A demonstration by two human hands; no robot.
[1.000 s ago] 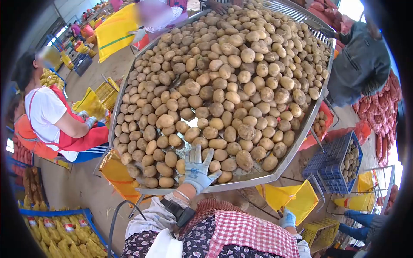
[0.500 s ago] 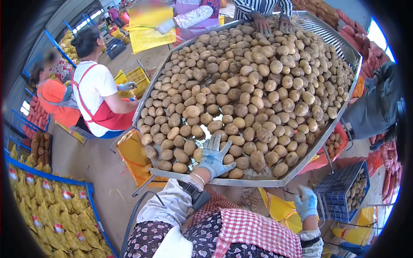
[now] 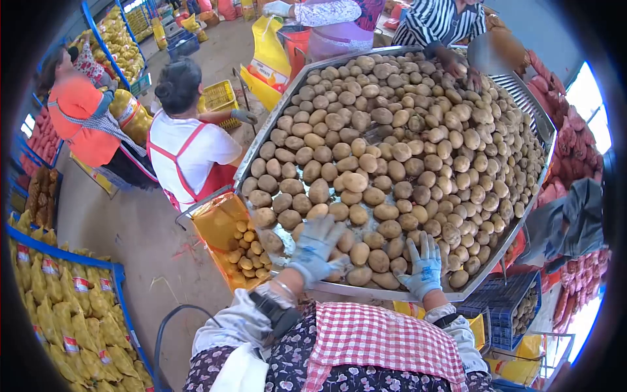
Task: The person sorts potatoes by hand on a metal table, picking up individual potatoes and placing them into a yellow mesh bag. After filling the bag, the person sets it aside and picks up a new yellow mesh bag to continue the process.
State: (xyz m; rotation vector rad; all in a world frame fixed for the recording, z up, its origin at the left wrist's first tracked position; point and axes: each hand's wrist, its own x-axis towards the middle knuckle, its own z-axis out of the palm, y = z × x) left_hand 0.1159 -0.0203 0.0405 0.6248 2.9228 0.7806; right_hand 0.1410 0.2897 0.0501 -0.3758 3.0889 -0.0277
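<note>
A wide pile of potatoes covers a metal sorting table in front of me. My left hand, in a light blue-grey glove, lies against potatoes near the table's front left corner, its fingers outstretched. To the right, my right hand, gloved the same way, rests on potatoes at the front edge with spread fingers. Neither hand grips a potato that I can see. At the table's left corner hangs an open yellow bag, with several potatoes in it.
Across the table, a person in a striped top has hands on the potatoes. A person in a red apron is at the left. A blue crate stands at the lower right. Filled yellow sacks sit in a blue frame at lower left.
My right hand has come up from beside the table onto the potatoes. Potatoes now show in the yellow bag, which appeared without them before. The view has shifted, and potatoes near my left hand have moved.
</note>
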